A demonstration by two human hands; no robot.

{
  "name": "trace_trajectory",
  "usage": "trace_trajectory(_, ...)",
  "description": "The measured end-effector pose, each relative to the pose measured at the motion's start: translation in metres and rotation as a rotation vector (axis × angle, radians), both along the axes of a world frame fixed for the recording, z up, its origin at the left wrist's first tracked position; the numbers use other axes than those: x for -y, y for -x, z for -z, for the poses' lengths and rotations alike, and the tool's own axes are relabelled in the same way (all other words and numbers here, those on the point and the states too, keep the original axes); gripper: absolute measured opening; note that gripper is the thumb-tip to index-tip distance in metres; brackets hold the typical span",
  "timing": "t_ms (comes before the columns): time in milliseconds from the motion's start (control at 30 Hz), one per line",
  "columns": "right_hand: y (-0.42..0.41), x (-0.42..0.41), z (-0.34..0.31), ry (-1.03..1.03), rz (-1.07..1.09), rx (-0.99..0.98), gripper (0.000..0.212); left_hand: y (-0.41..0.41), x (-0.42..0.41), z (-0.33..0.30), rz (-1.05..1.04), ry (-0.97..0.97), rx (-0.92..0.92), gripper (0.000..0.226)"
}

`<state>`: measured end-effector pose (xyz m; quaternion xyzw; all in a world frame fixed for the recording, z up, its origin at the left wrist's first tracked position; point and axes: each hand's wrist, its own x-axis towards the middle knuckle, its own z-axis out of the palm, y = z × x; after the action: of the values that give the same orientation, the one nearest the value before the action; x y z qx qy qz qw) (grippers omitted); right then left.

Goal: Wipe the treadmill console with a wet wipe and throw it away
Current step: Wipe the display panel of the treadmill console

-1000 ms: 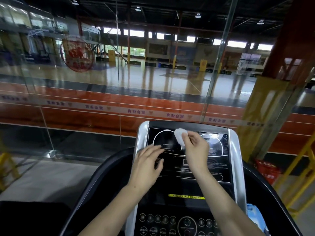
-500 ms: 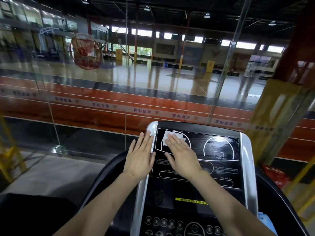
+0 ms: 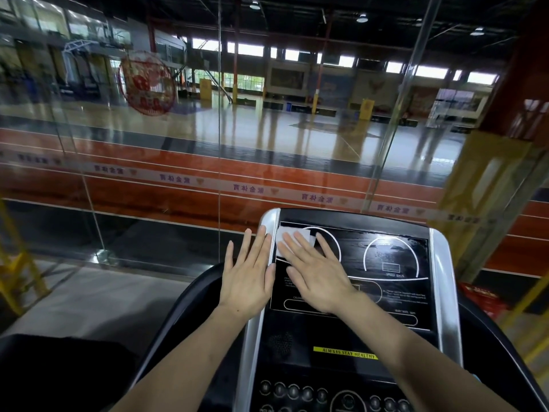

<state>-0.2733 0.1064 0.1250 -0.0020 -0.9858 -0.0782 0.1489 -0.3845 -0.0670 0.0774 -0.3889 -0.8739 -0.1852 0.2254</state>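
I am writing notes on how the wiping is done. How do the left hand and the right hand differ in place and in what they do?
The right hand lies flat on the black display panel, while the left hand lies over the console's silver left edge. The right hand presses the white wet wipe under its fingers; the left hand covers no wipe. Both are open, palm down, fingers spread.

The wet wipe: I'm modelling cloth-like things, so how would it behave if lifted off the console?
The wet wipe lies flat under the right hand, so it is probably limp and light. It may cling slightly to the glossy console.
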Motion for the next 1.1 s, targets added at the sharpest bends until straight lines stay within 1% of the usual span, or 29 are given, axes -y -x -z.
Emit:
trace_trajectory(100, -0.014, -0.002, 0.010, -0.032, -0.028, 0.046, 0.060, -0.001, 0.000, 0.001, 0.010, -0.011, 0.010, 0.063)
trace_trajectory(233, 0.008, -0.009, -0.017, -0.042, 0.026, 0.012, 0.067, 0.000, -0.001, 0.002, 0.005, 0.002, 0.017, 0.063)
trace_trajectory(300, 0.012, -0.007, -0.018, -0.015, 0.057, 0.004, 0.066, 0.001, -0.001, 0.002, -0.002, 0.009, 0.012, 0.064)
trace_trajectory(400, -0.009, 0.004, 0.002, 0.036, 0.055, 0.021, 0.061, 0.000, -0.001, 0.002, 0.000, 0.010, 0.008, 0.065)
trace_trajectory(500, -0.030, 0.006, 0.022, 0.019, 0.020, 0.078, 0.057, -0.001, -0.001, 0.001, 0.003, 0.010, 0.008, 0.066)
trace_trajectory(567, -0.024, -0.002, 0.016, -0.004, 0.021, 0.069, 0.058, -0.001, -0.001, 0.001, 0.000, 0.017, -0.006, 0.067)
trace_trajectory(667, -0.003, -0.015, -0.009, -0.002, 0.096, 0.019, 0.058, -0.001, -0.001, 0.002, -0.006, 0.025, -0.024, 0.067)
trace_trajectory(733, 0.004, -0.016, -0.014, 0.017, 0.133, -0.003, 0.058, -0.001, -0.002, 0.002, -0.011, 0.028, -0.035, 0.068)
trace_trajectory(800, -0.006, -0.008, -0.004, 0.046, 0.131, -0.016, 0.059, -0.001, -0.002, 0.002, -0.011, 0.038, -0.048, 0.068)
trace_trajectory(933, -0.043, 0.002, 0.026, 0.039, 0.088, 0.060, 0.057, -0.002, -0.003, 0.001, -0.025, 0.062, -0.073, 0.070)
trace_trajectory(1000, -0.041, -0.006, 0.018, 0.029, 0.100, 0.059, 0.058, -0.002, -0.003, -0.001, -0.039, 0.097, -0.107, 0.074)
trace_trajectory(1100, -0.020, -0.021, -0.007, 0.050, 0.180, 0.012, 0.063, -0.004, -0.005, -0.007, -0.029, 0.168, -0.171, 0.076)
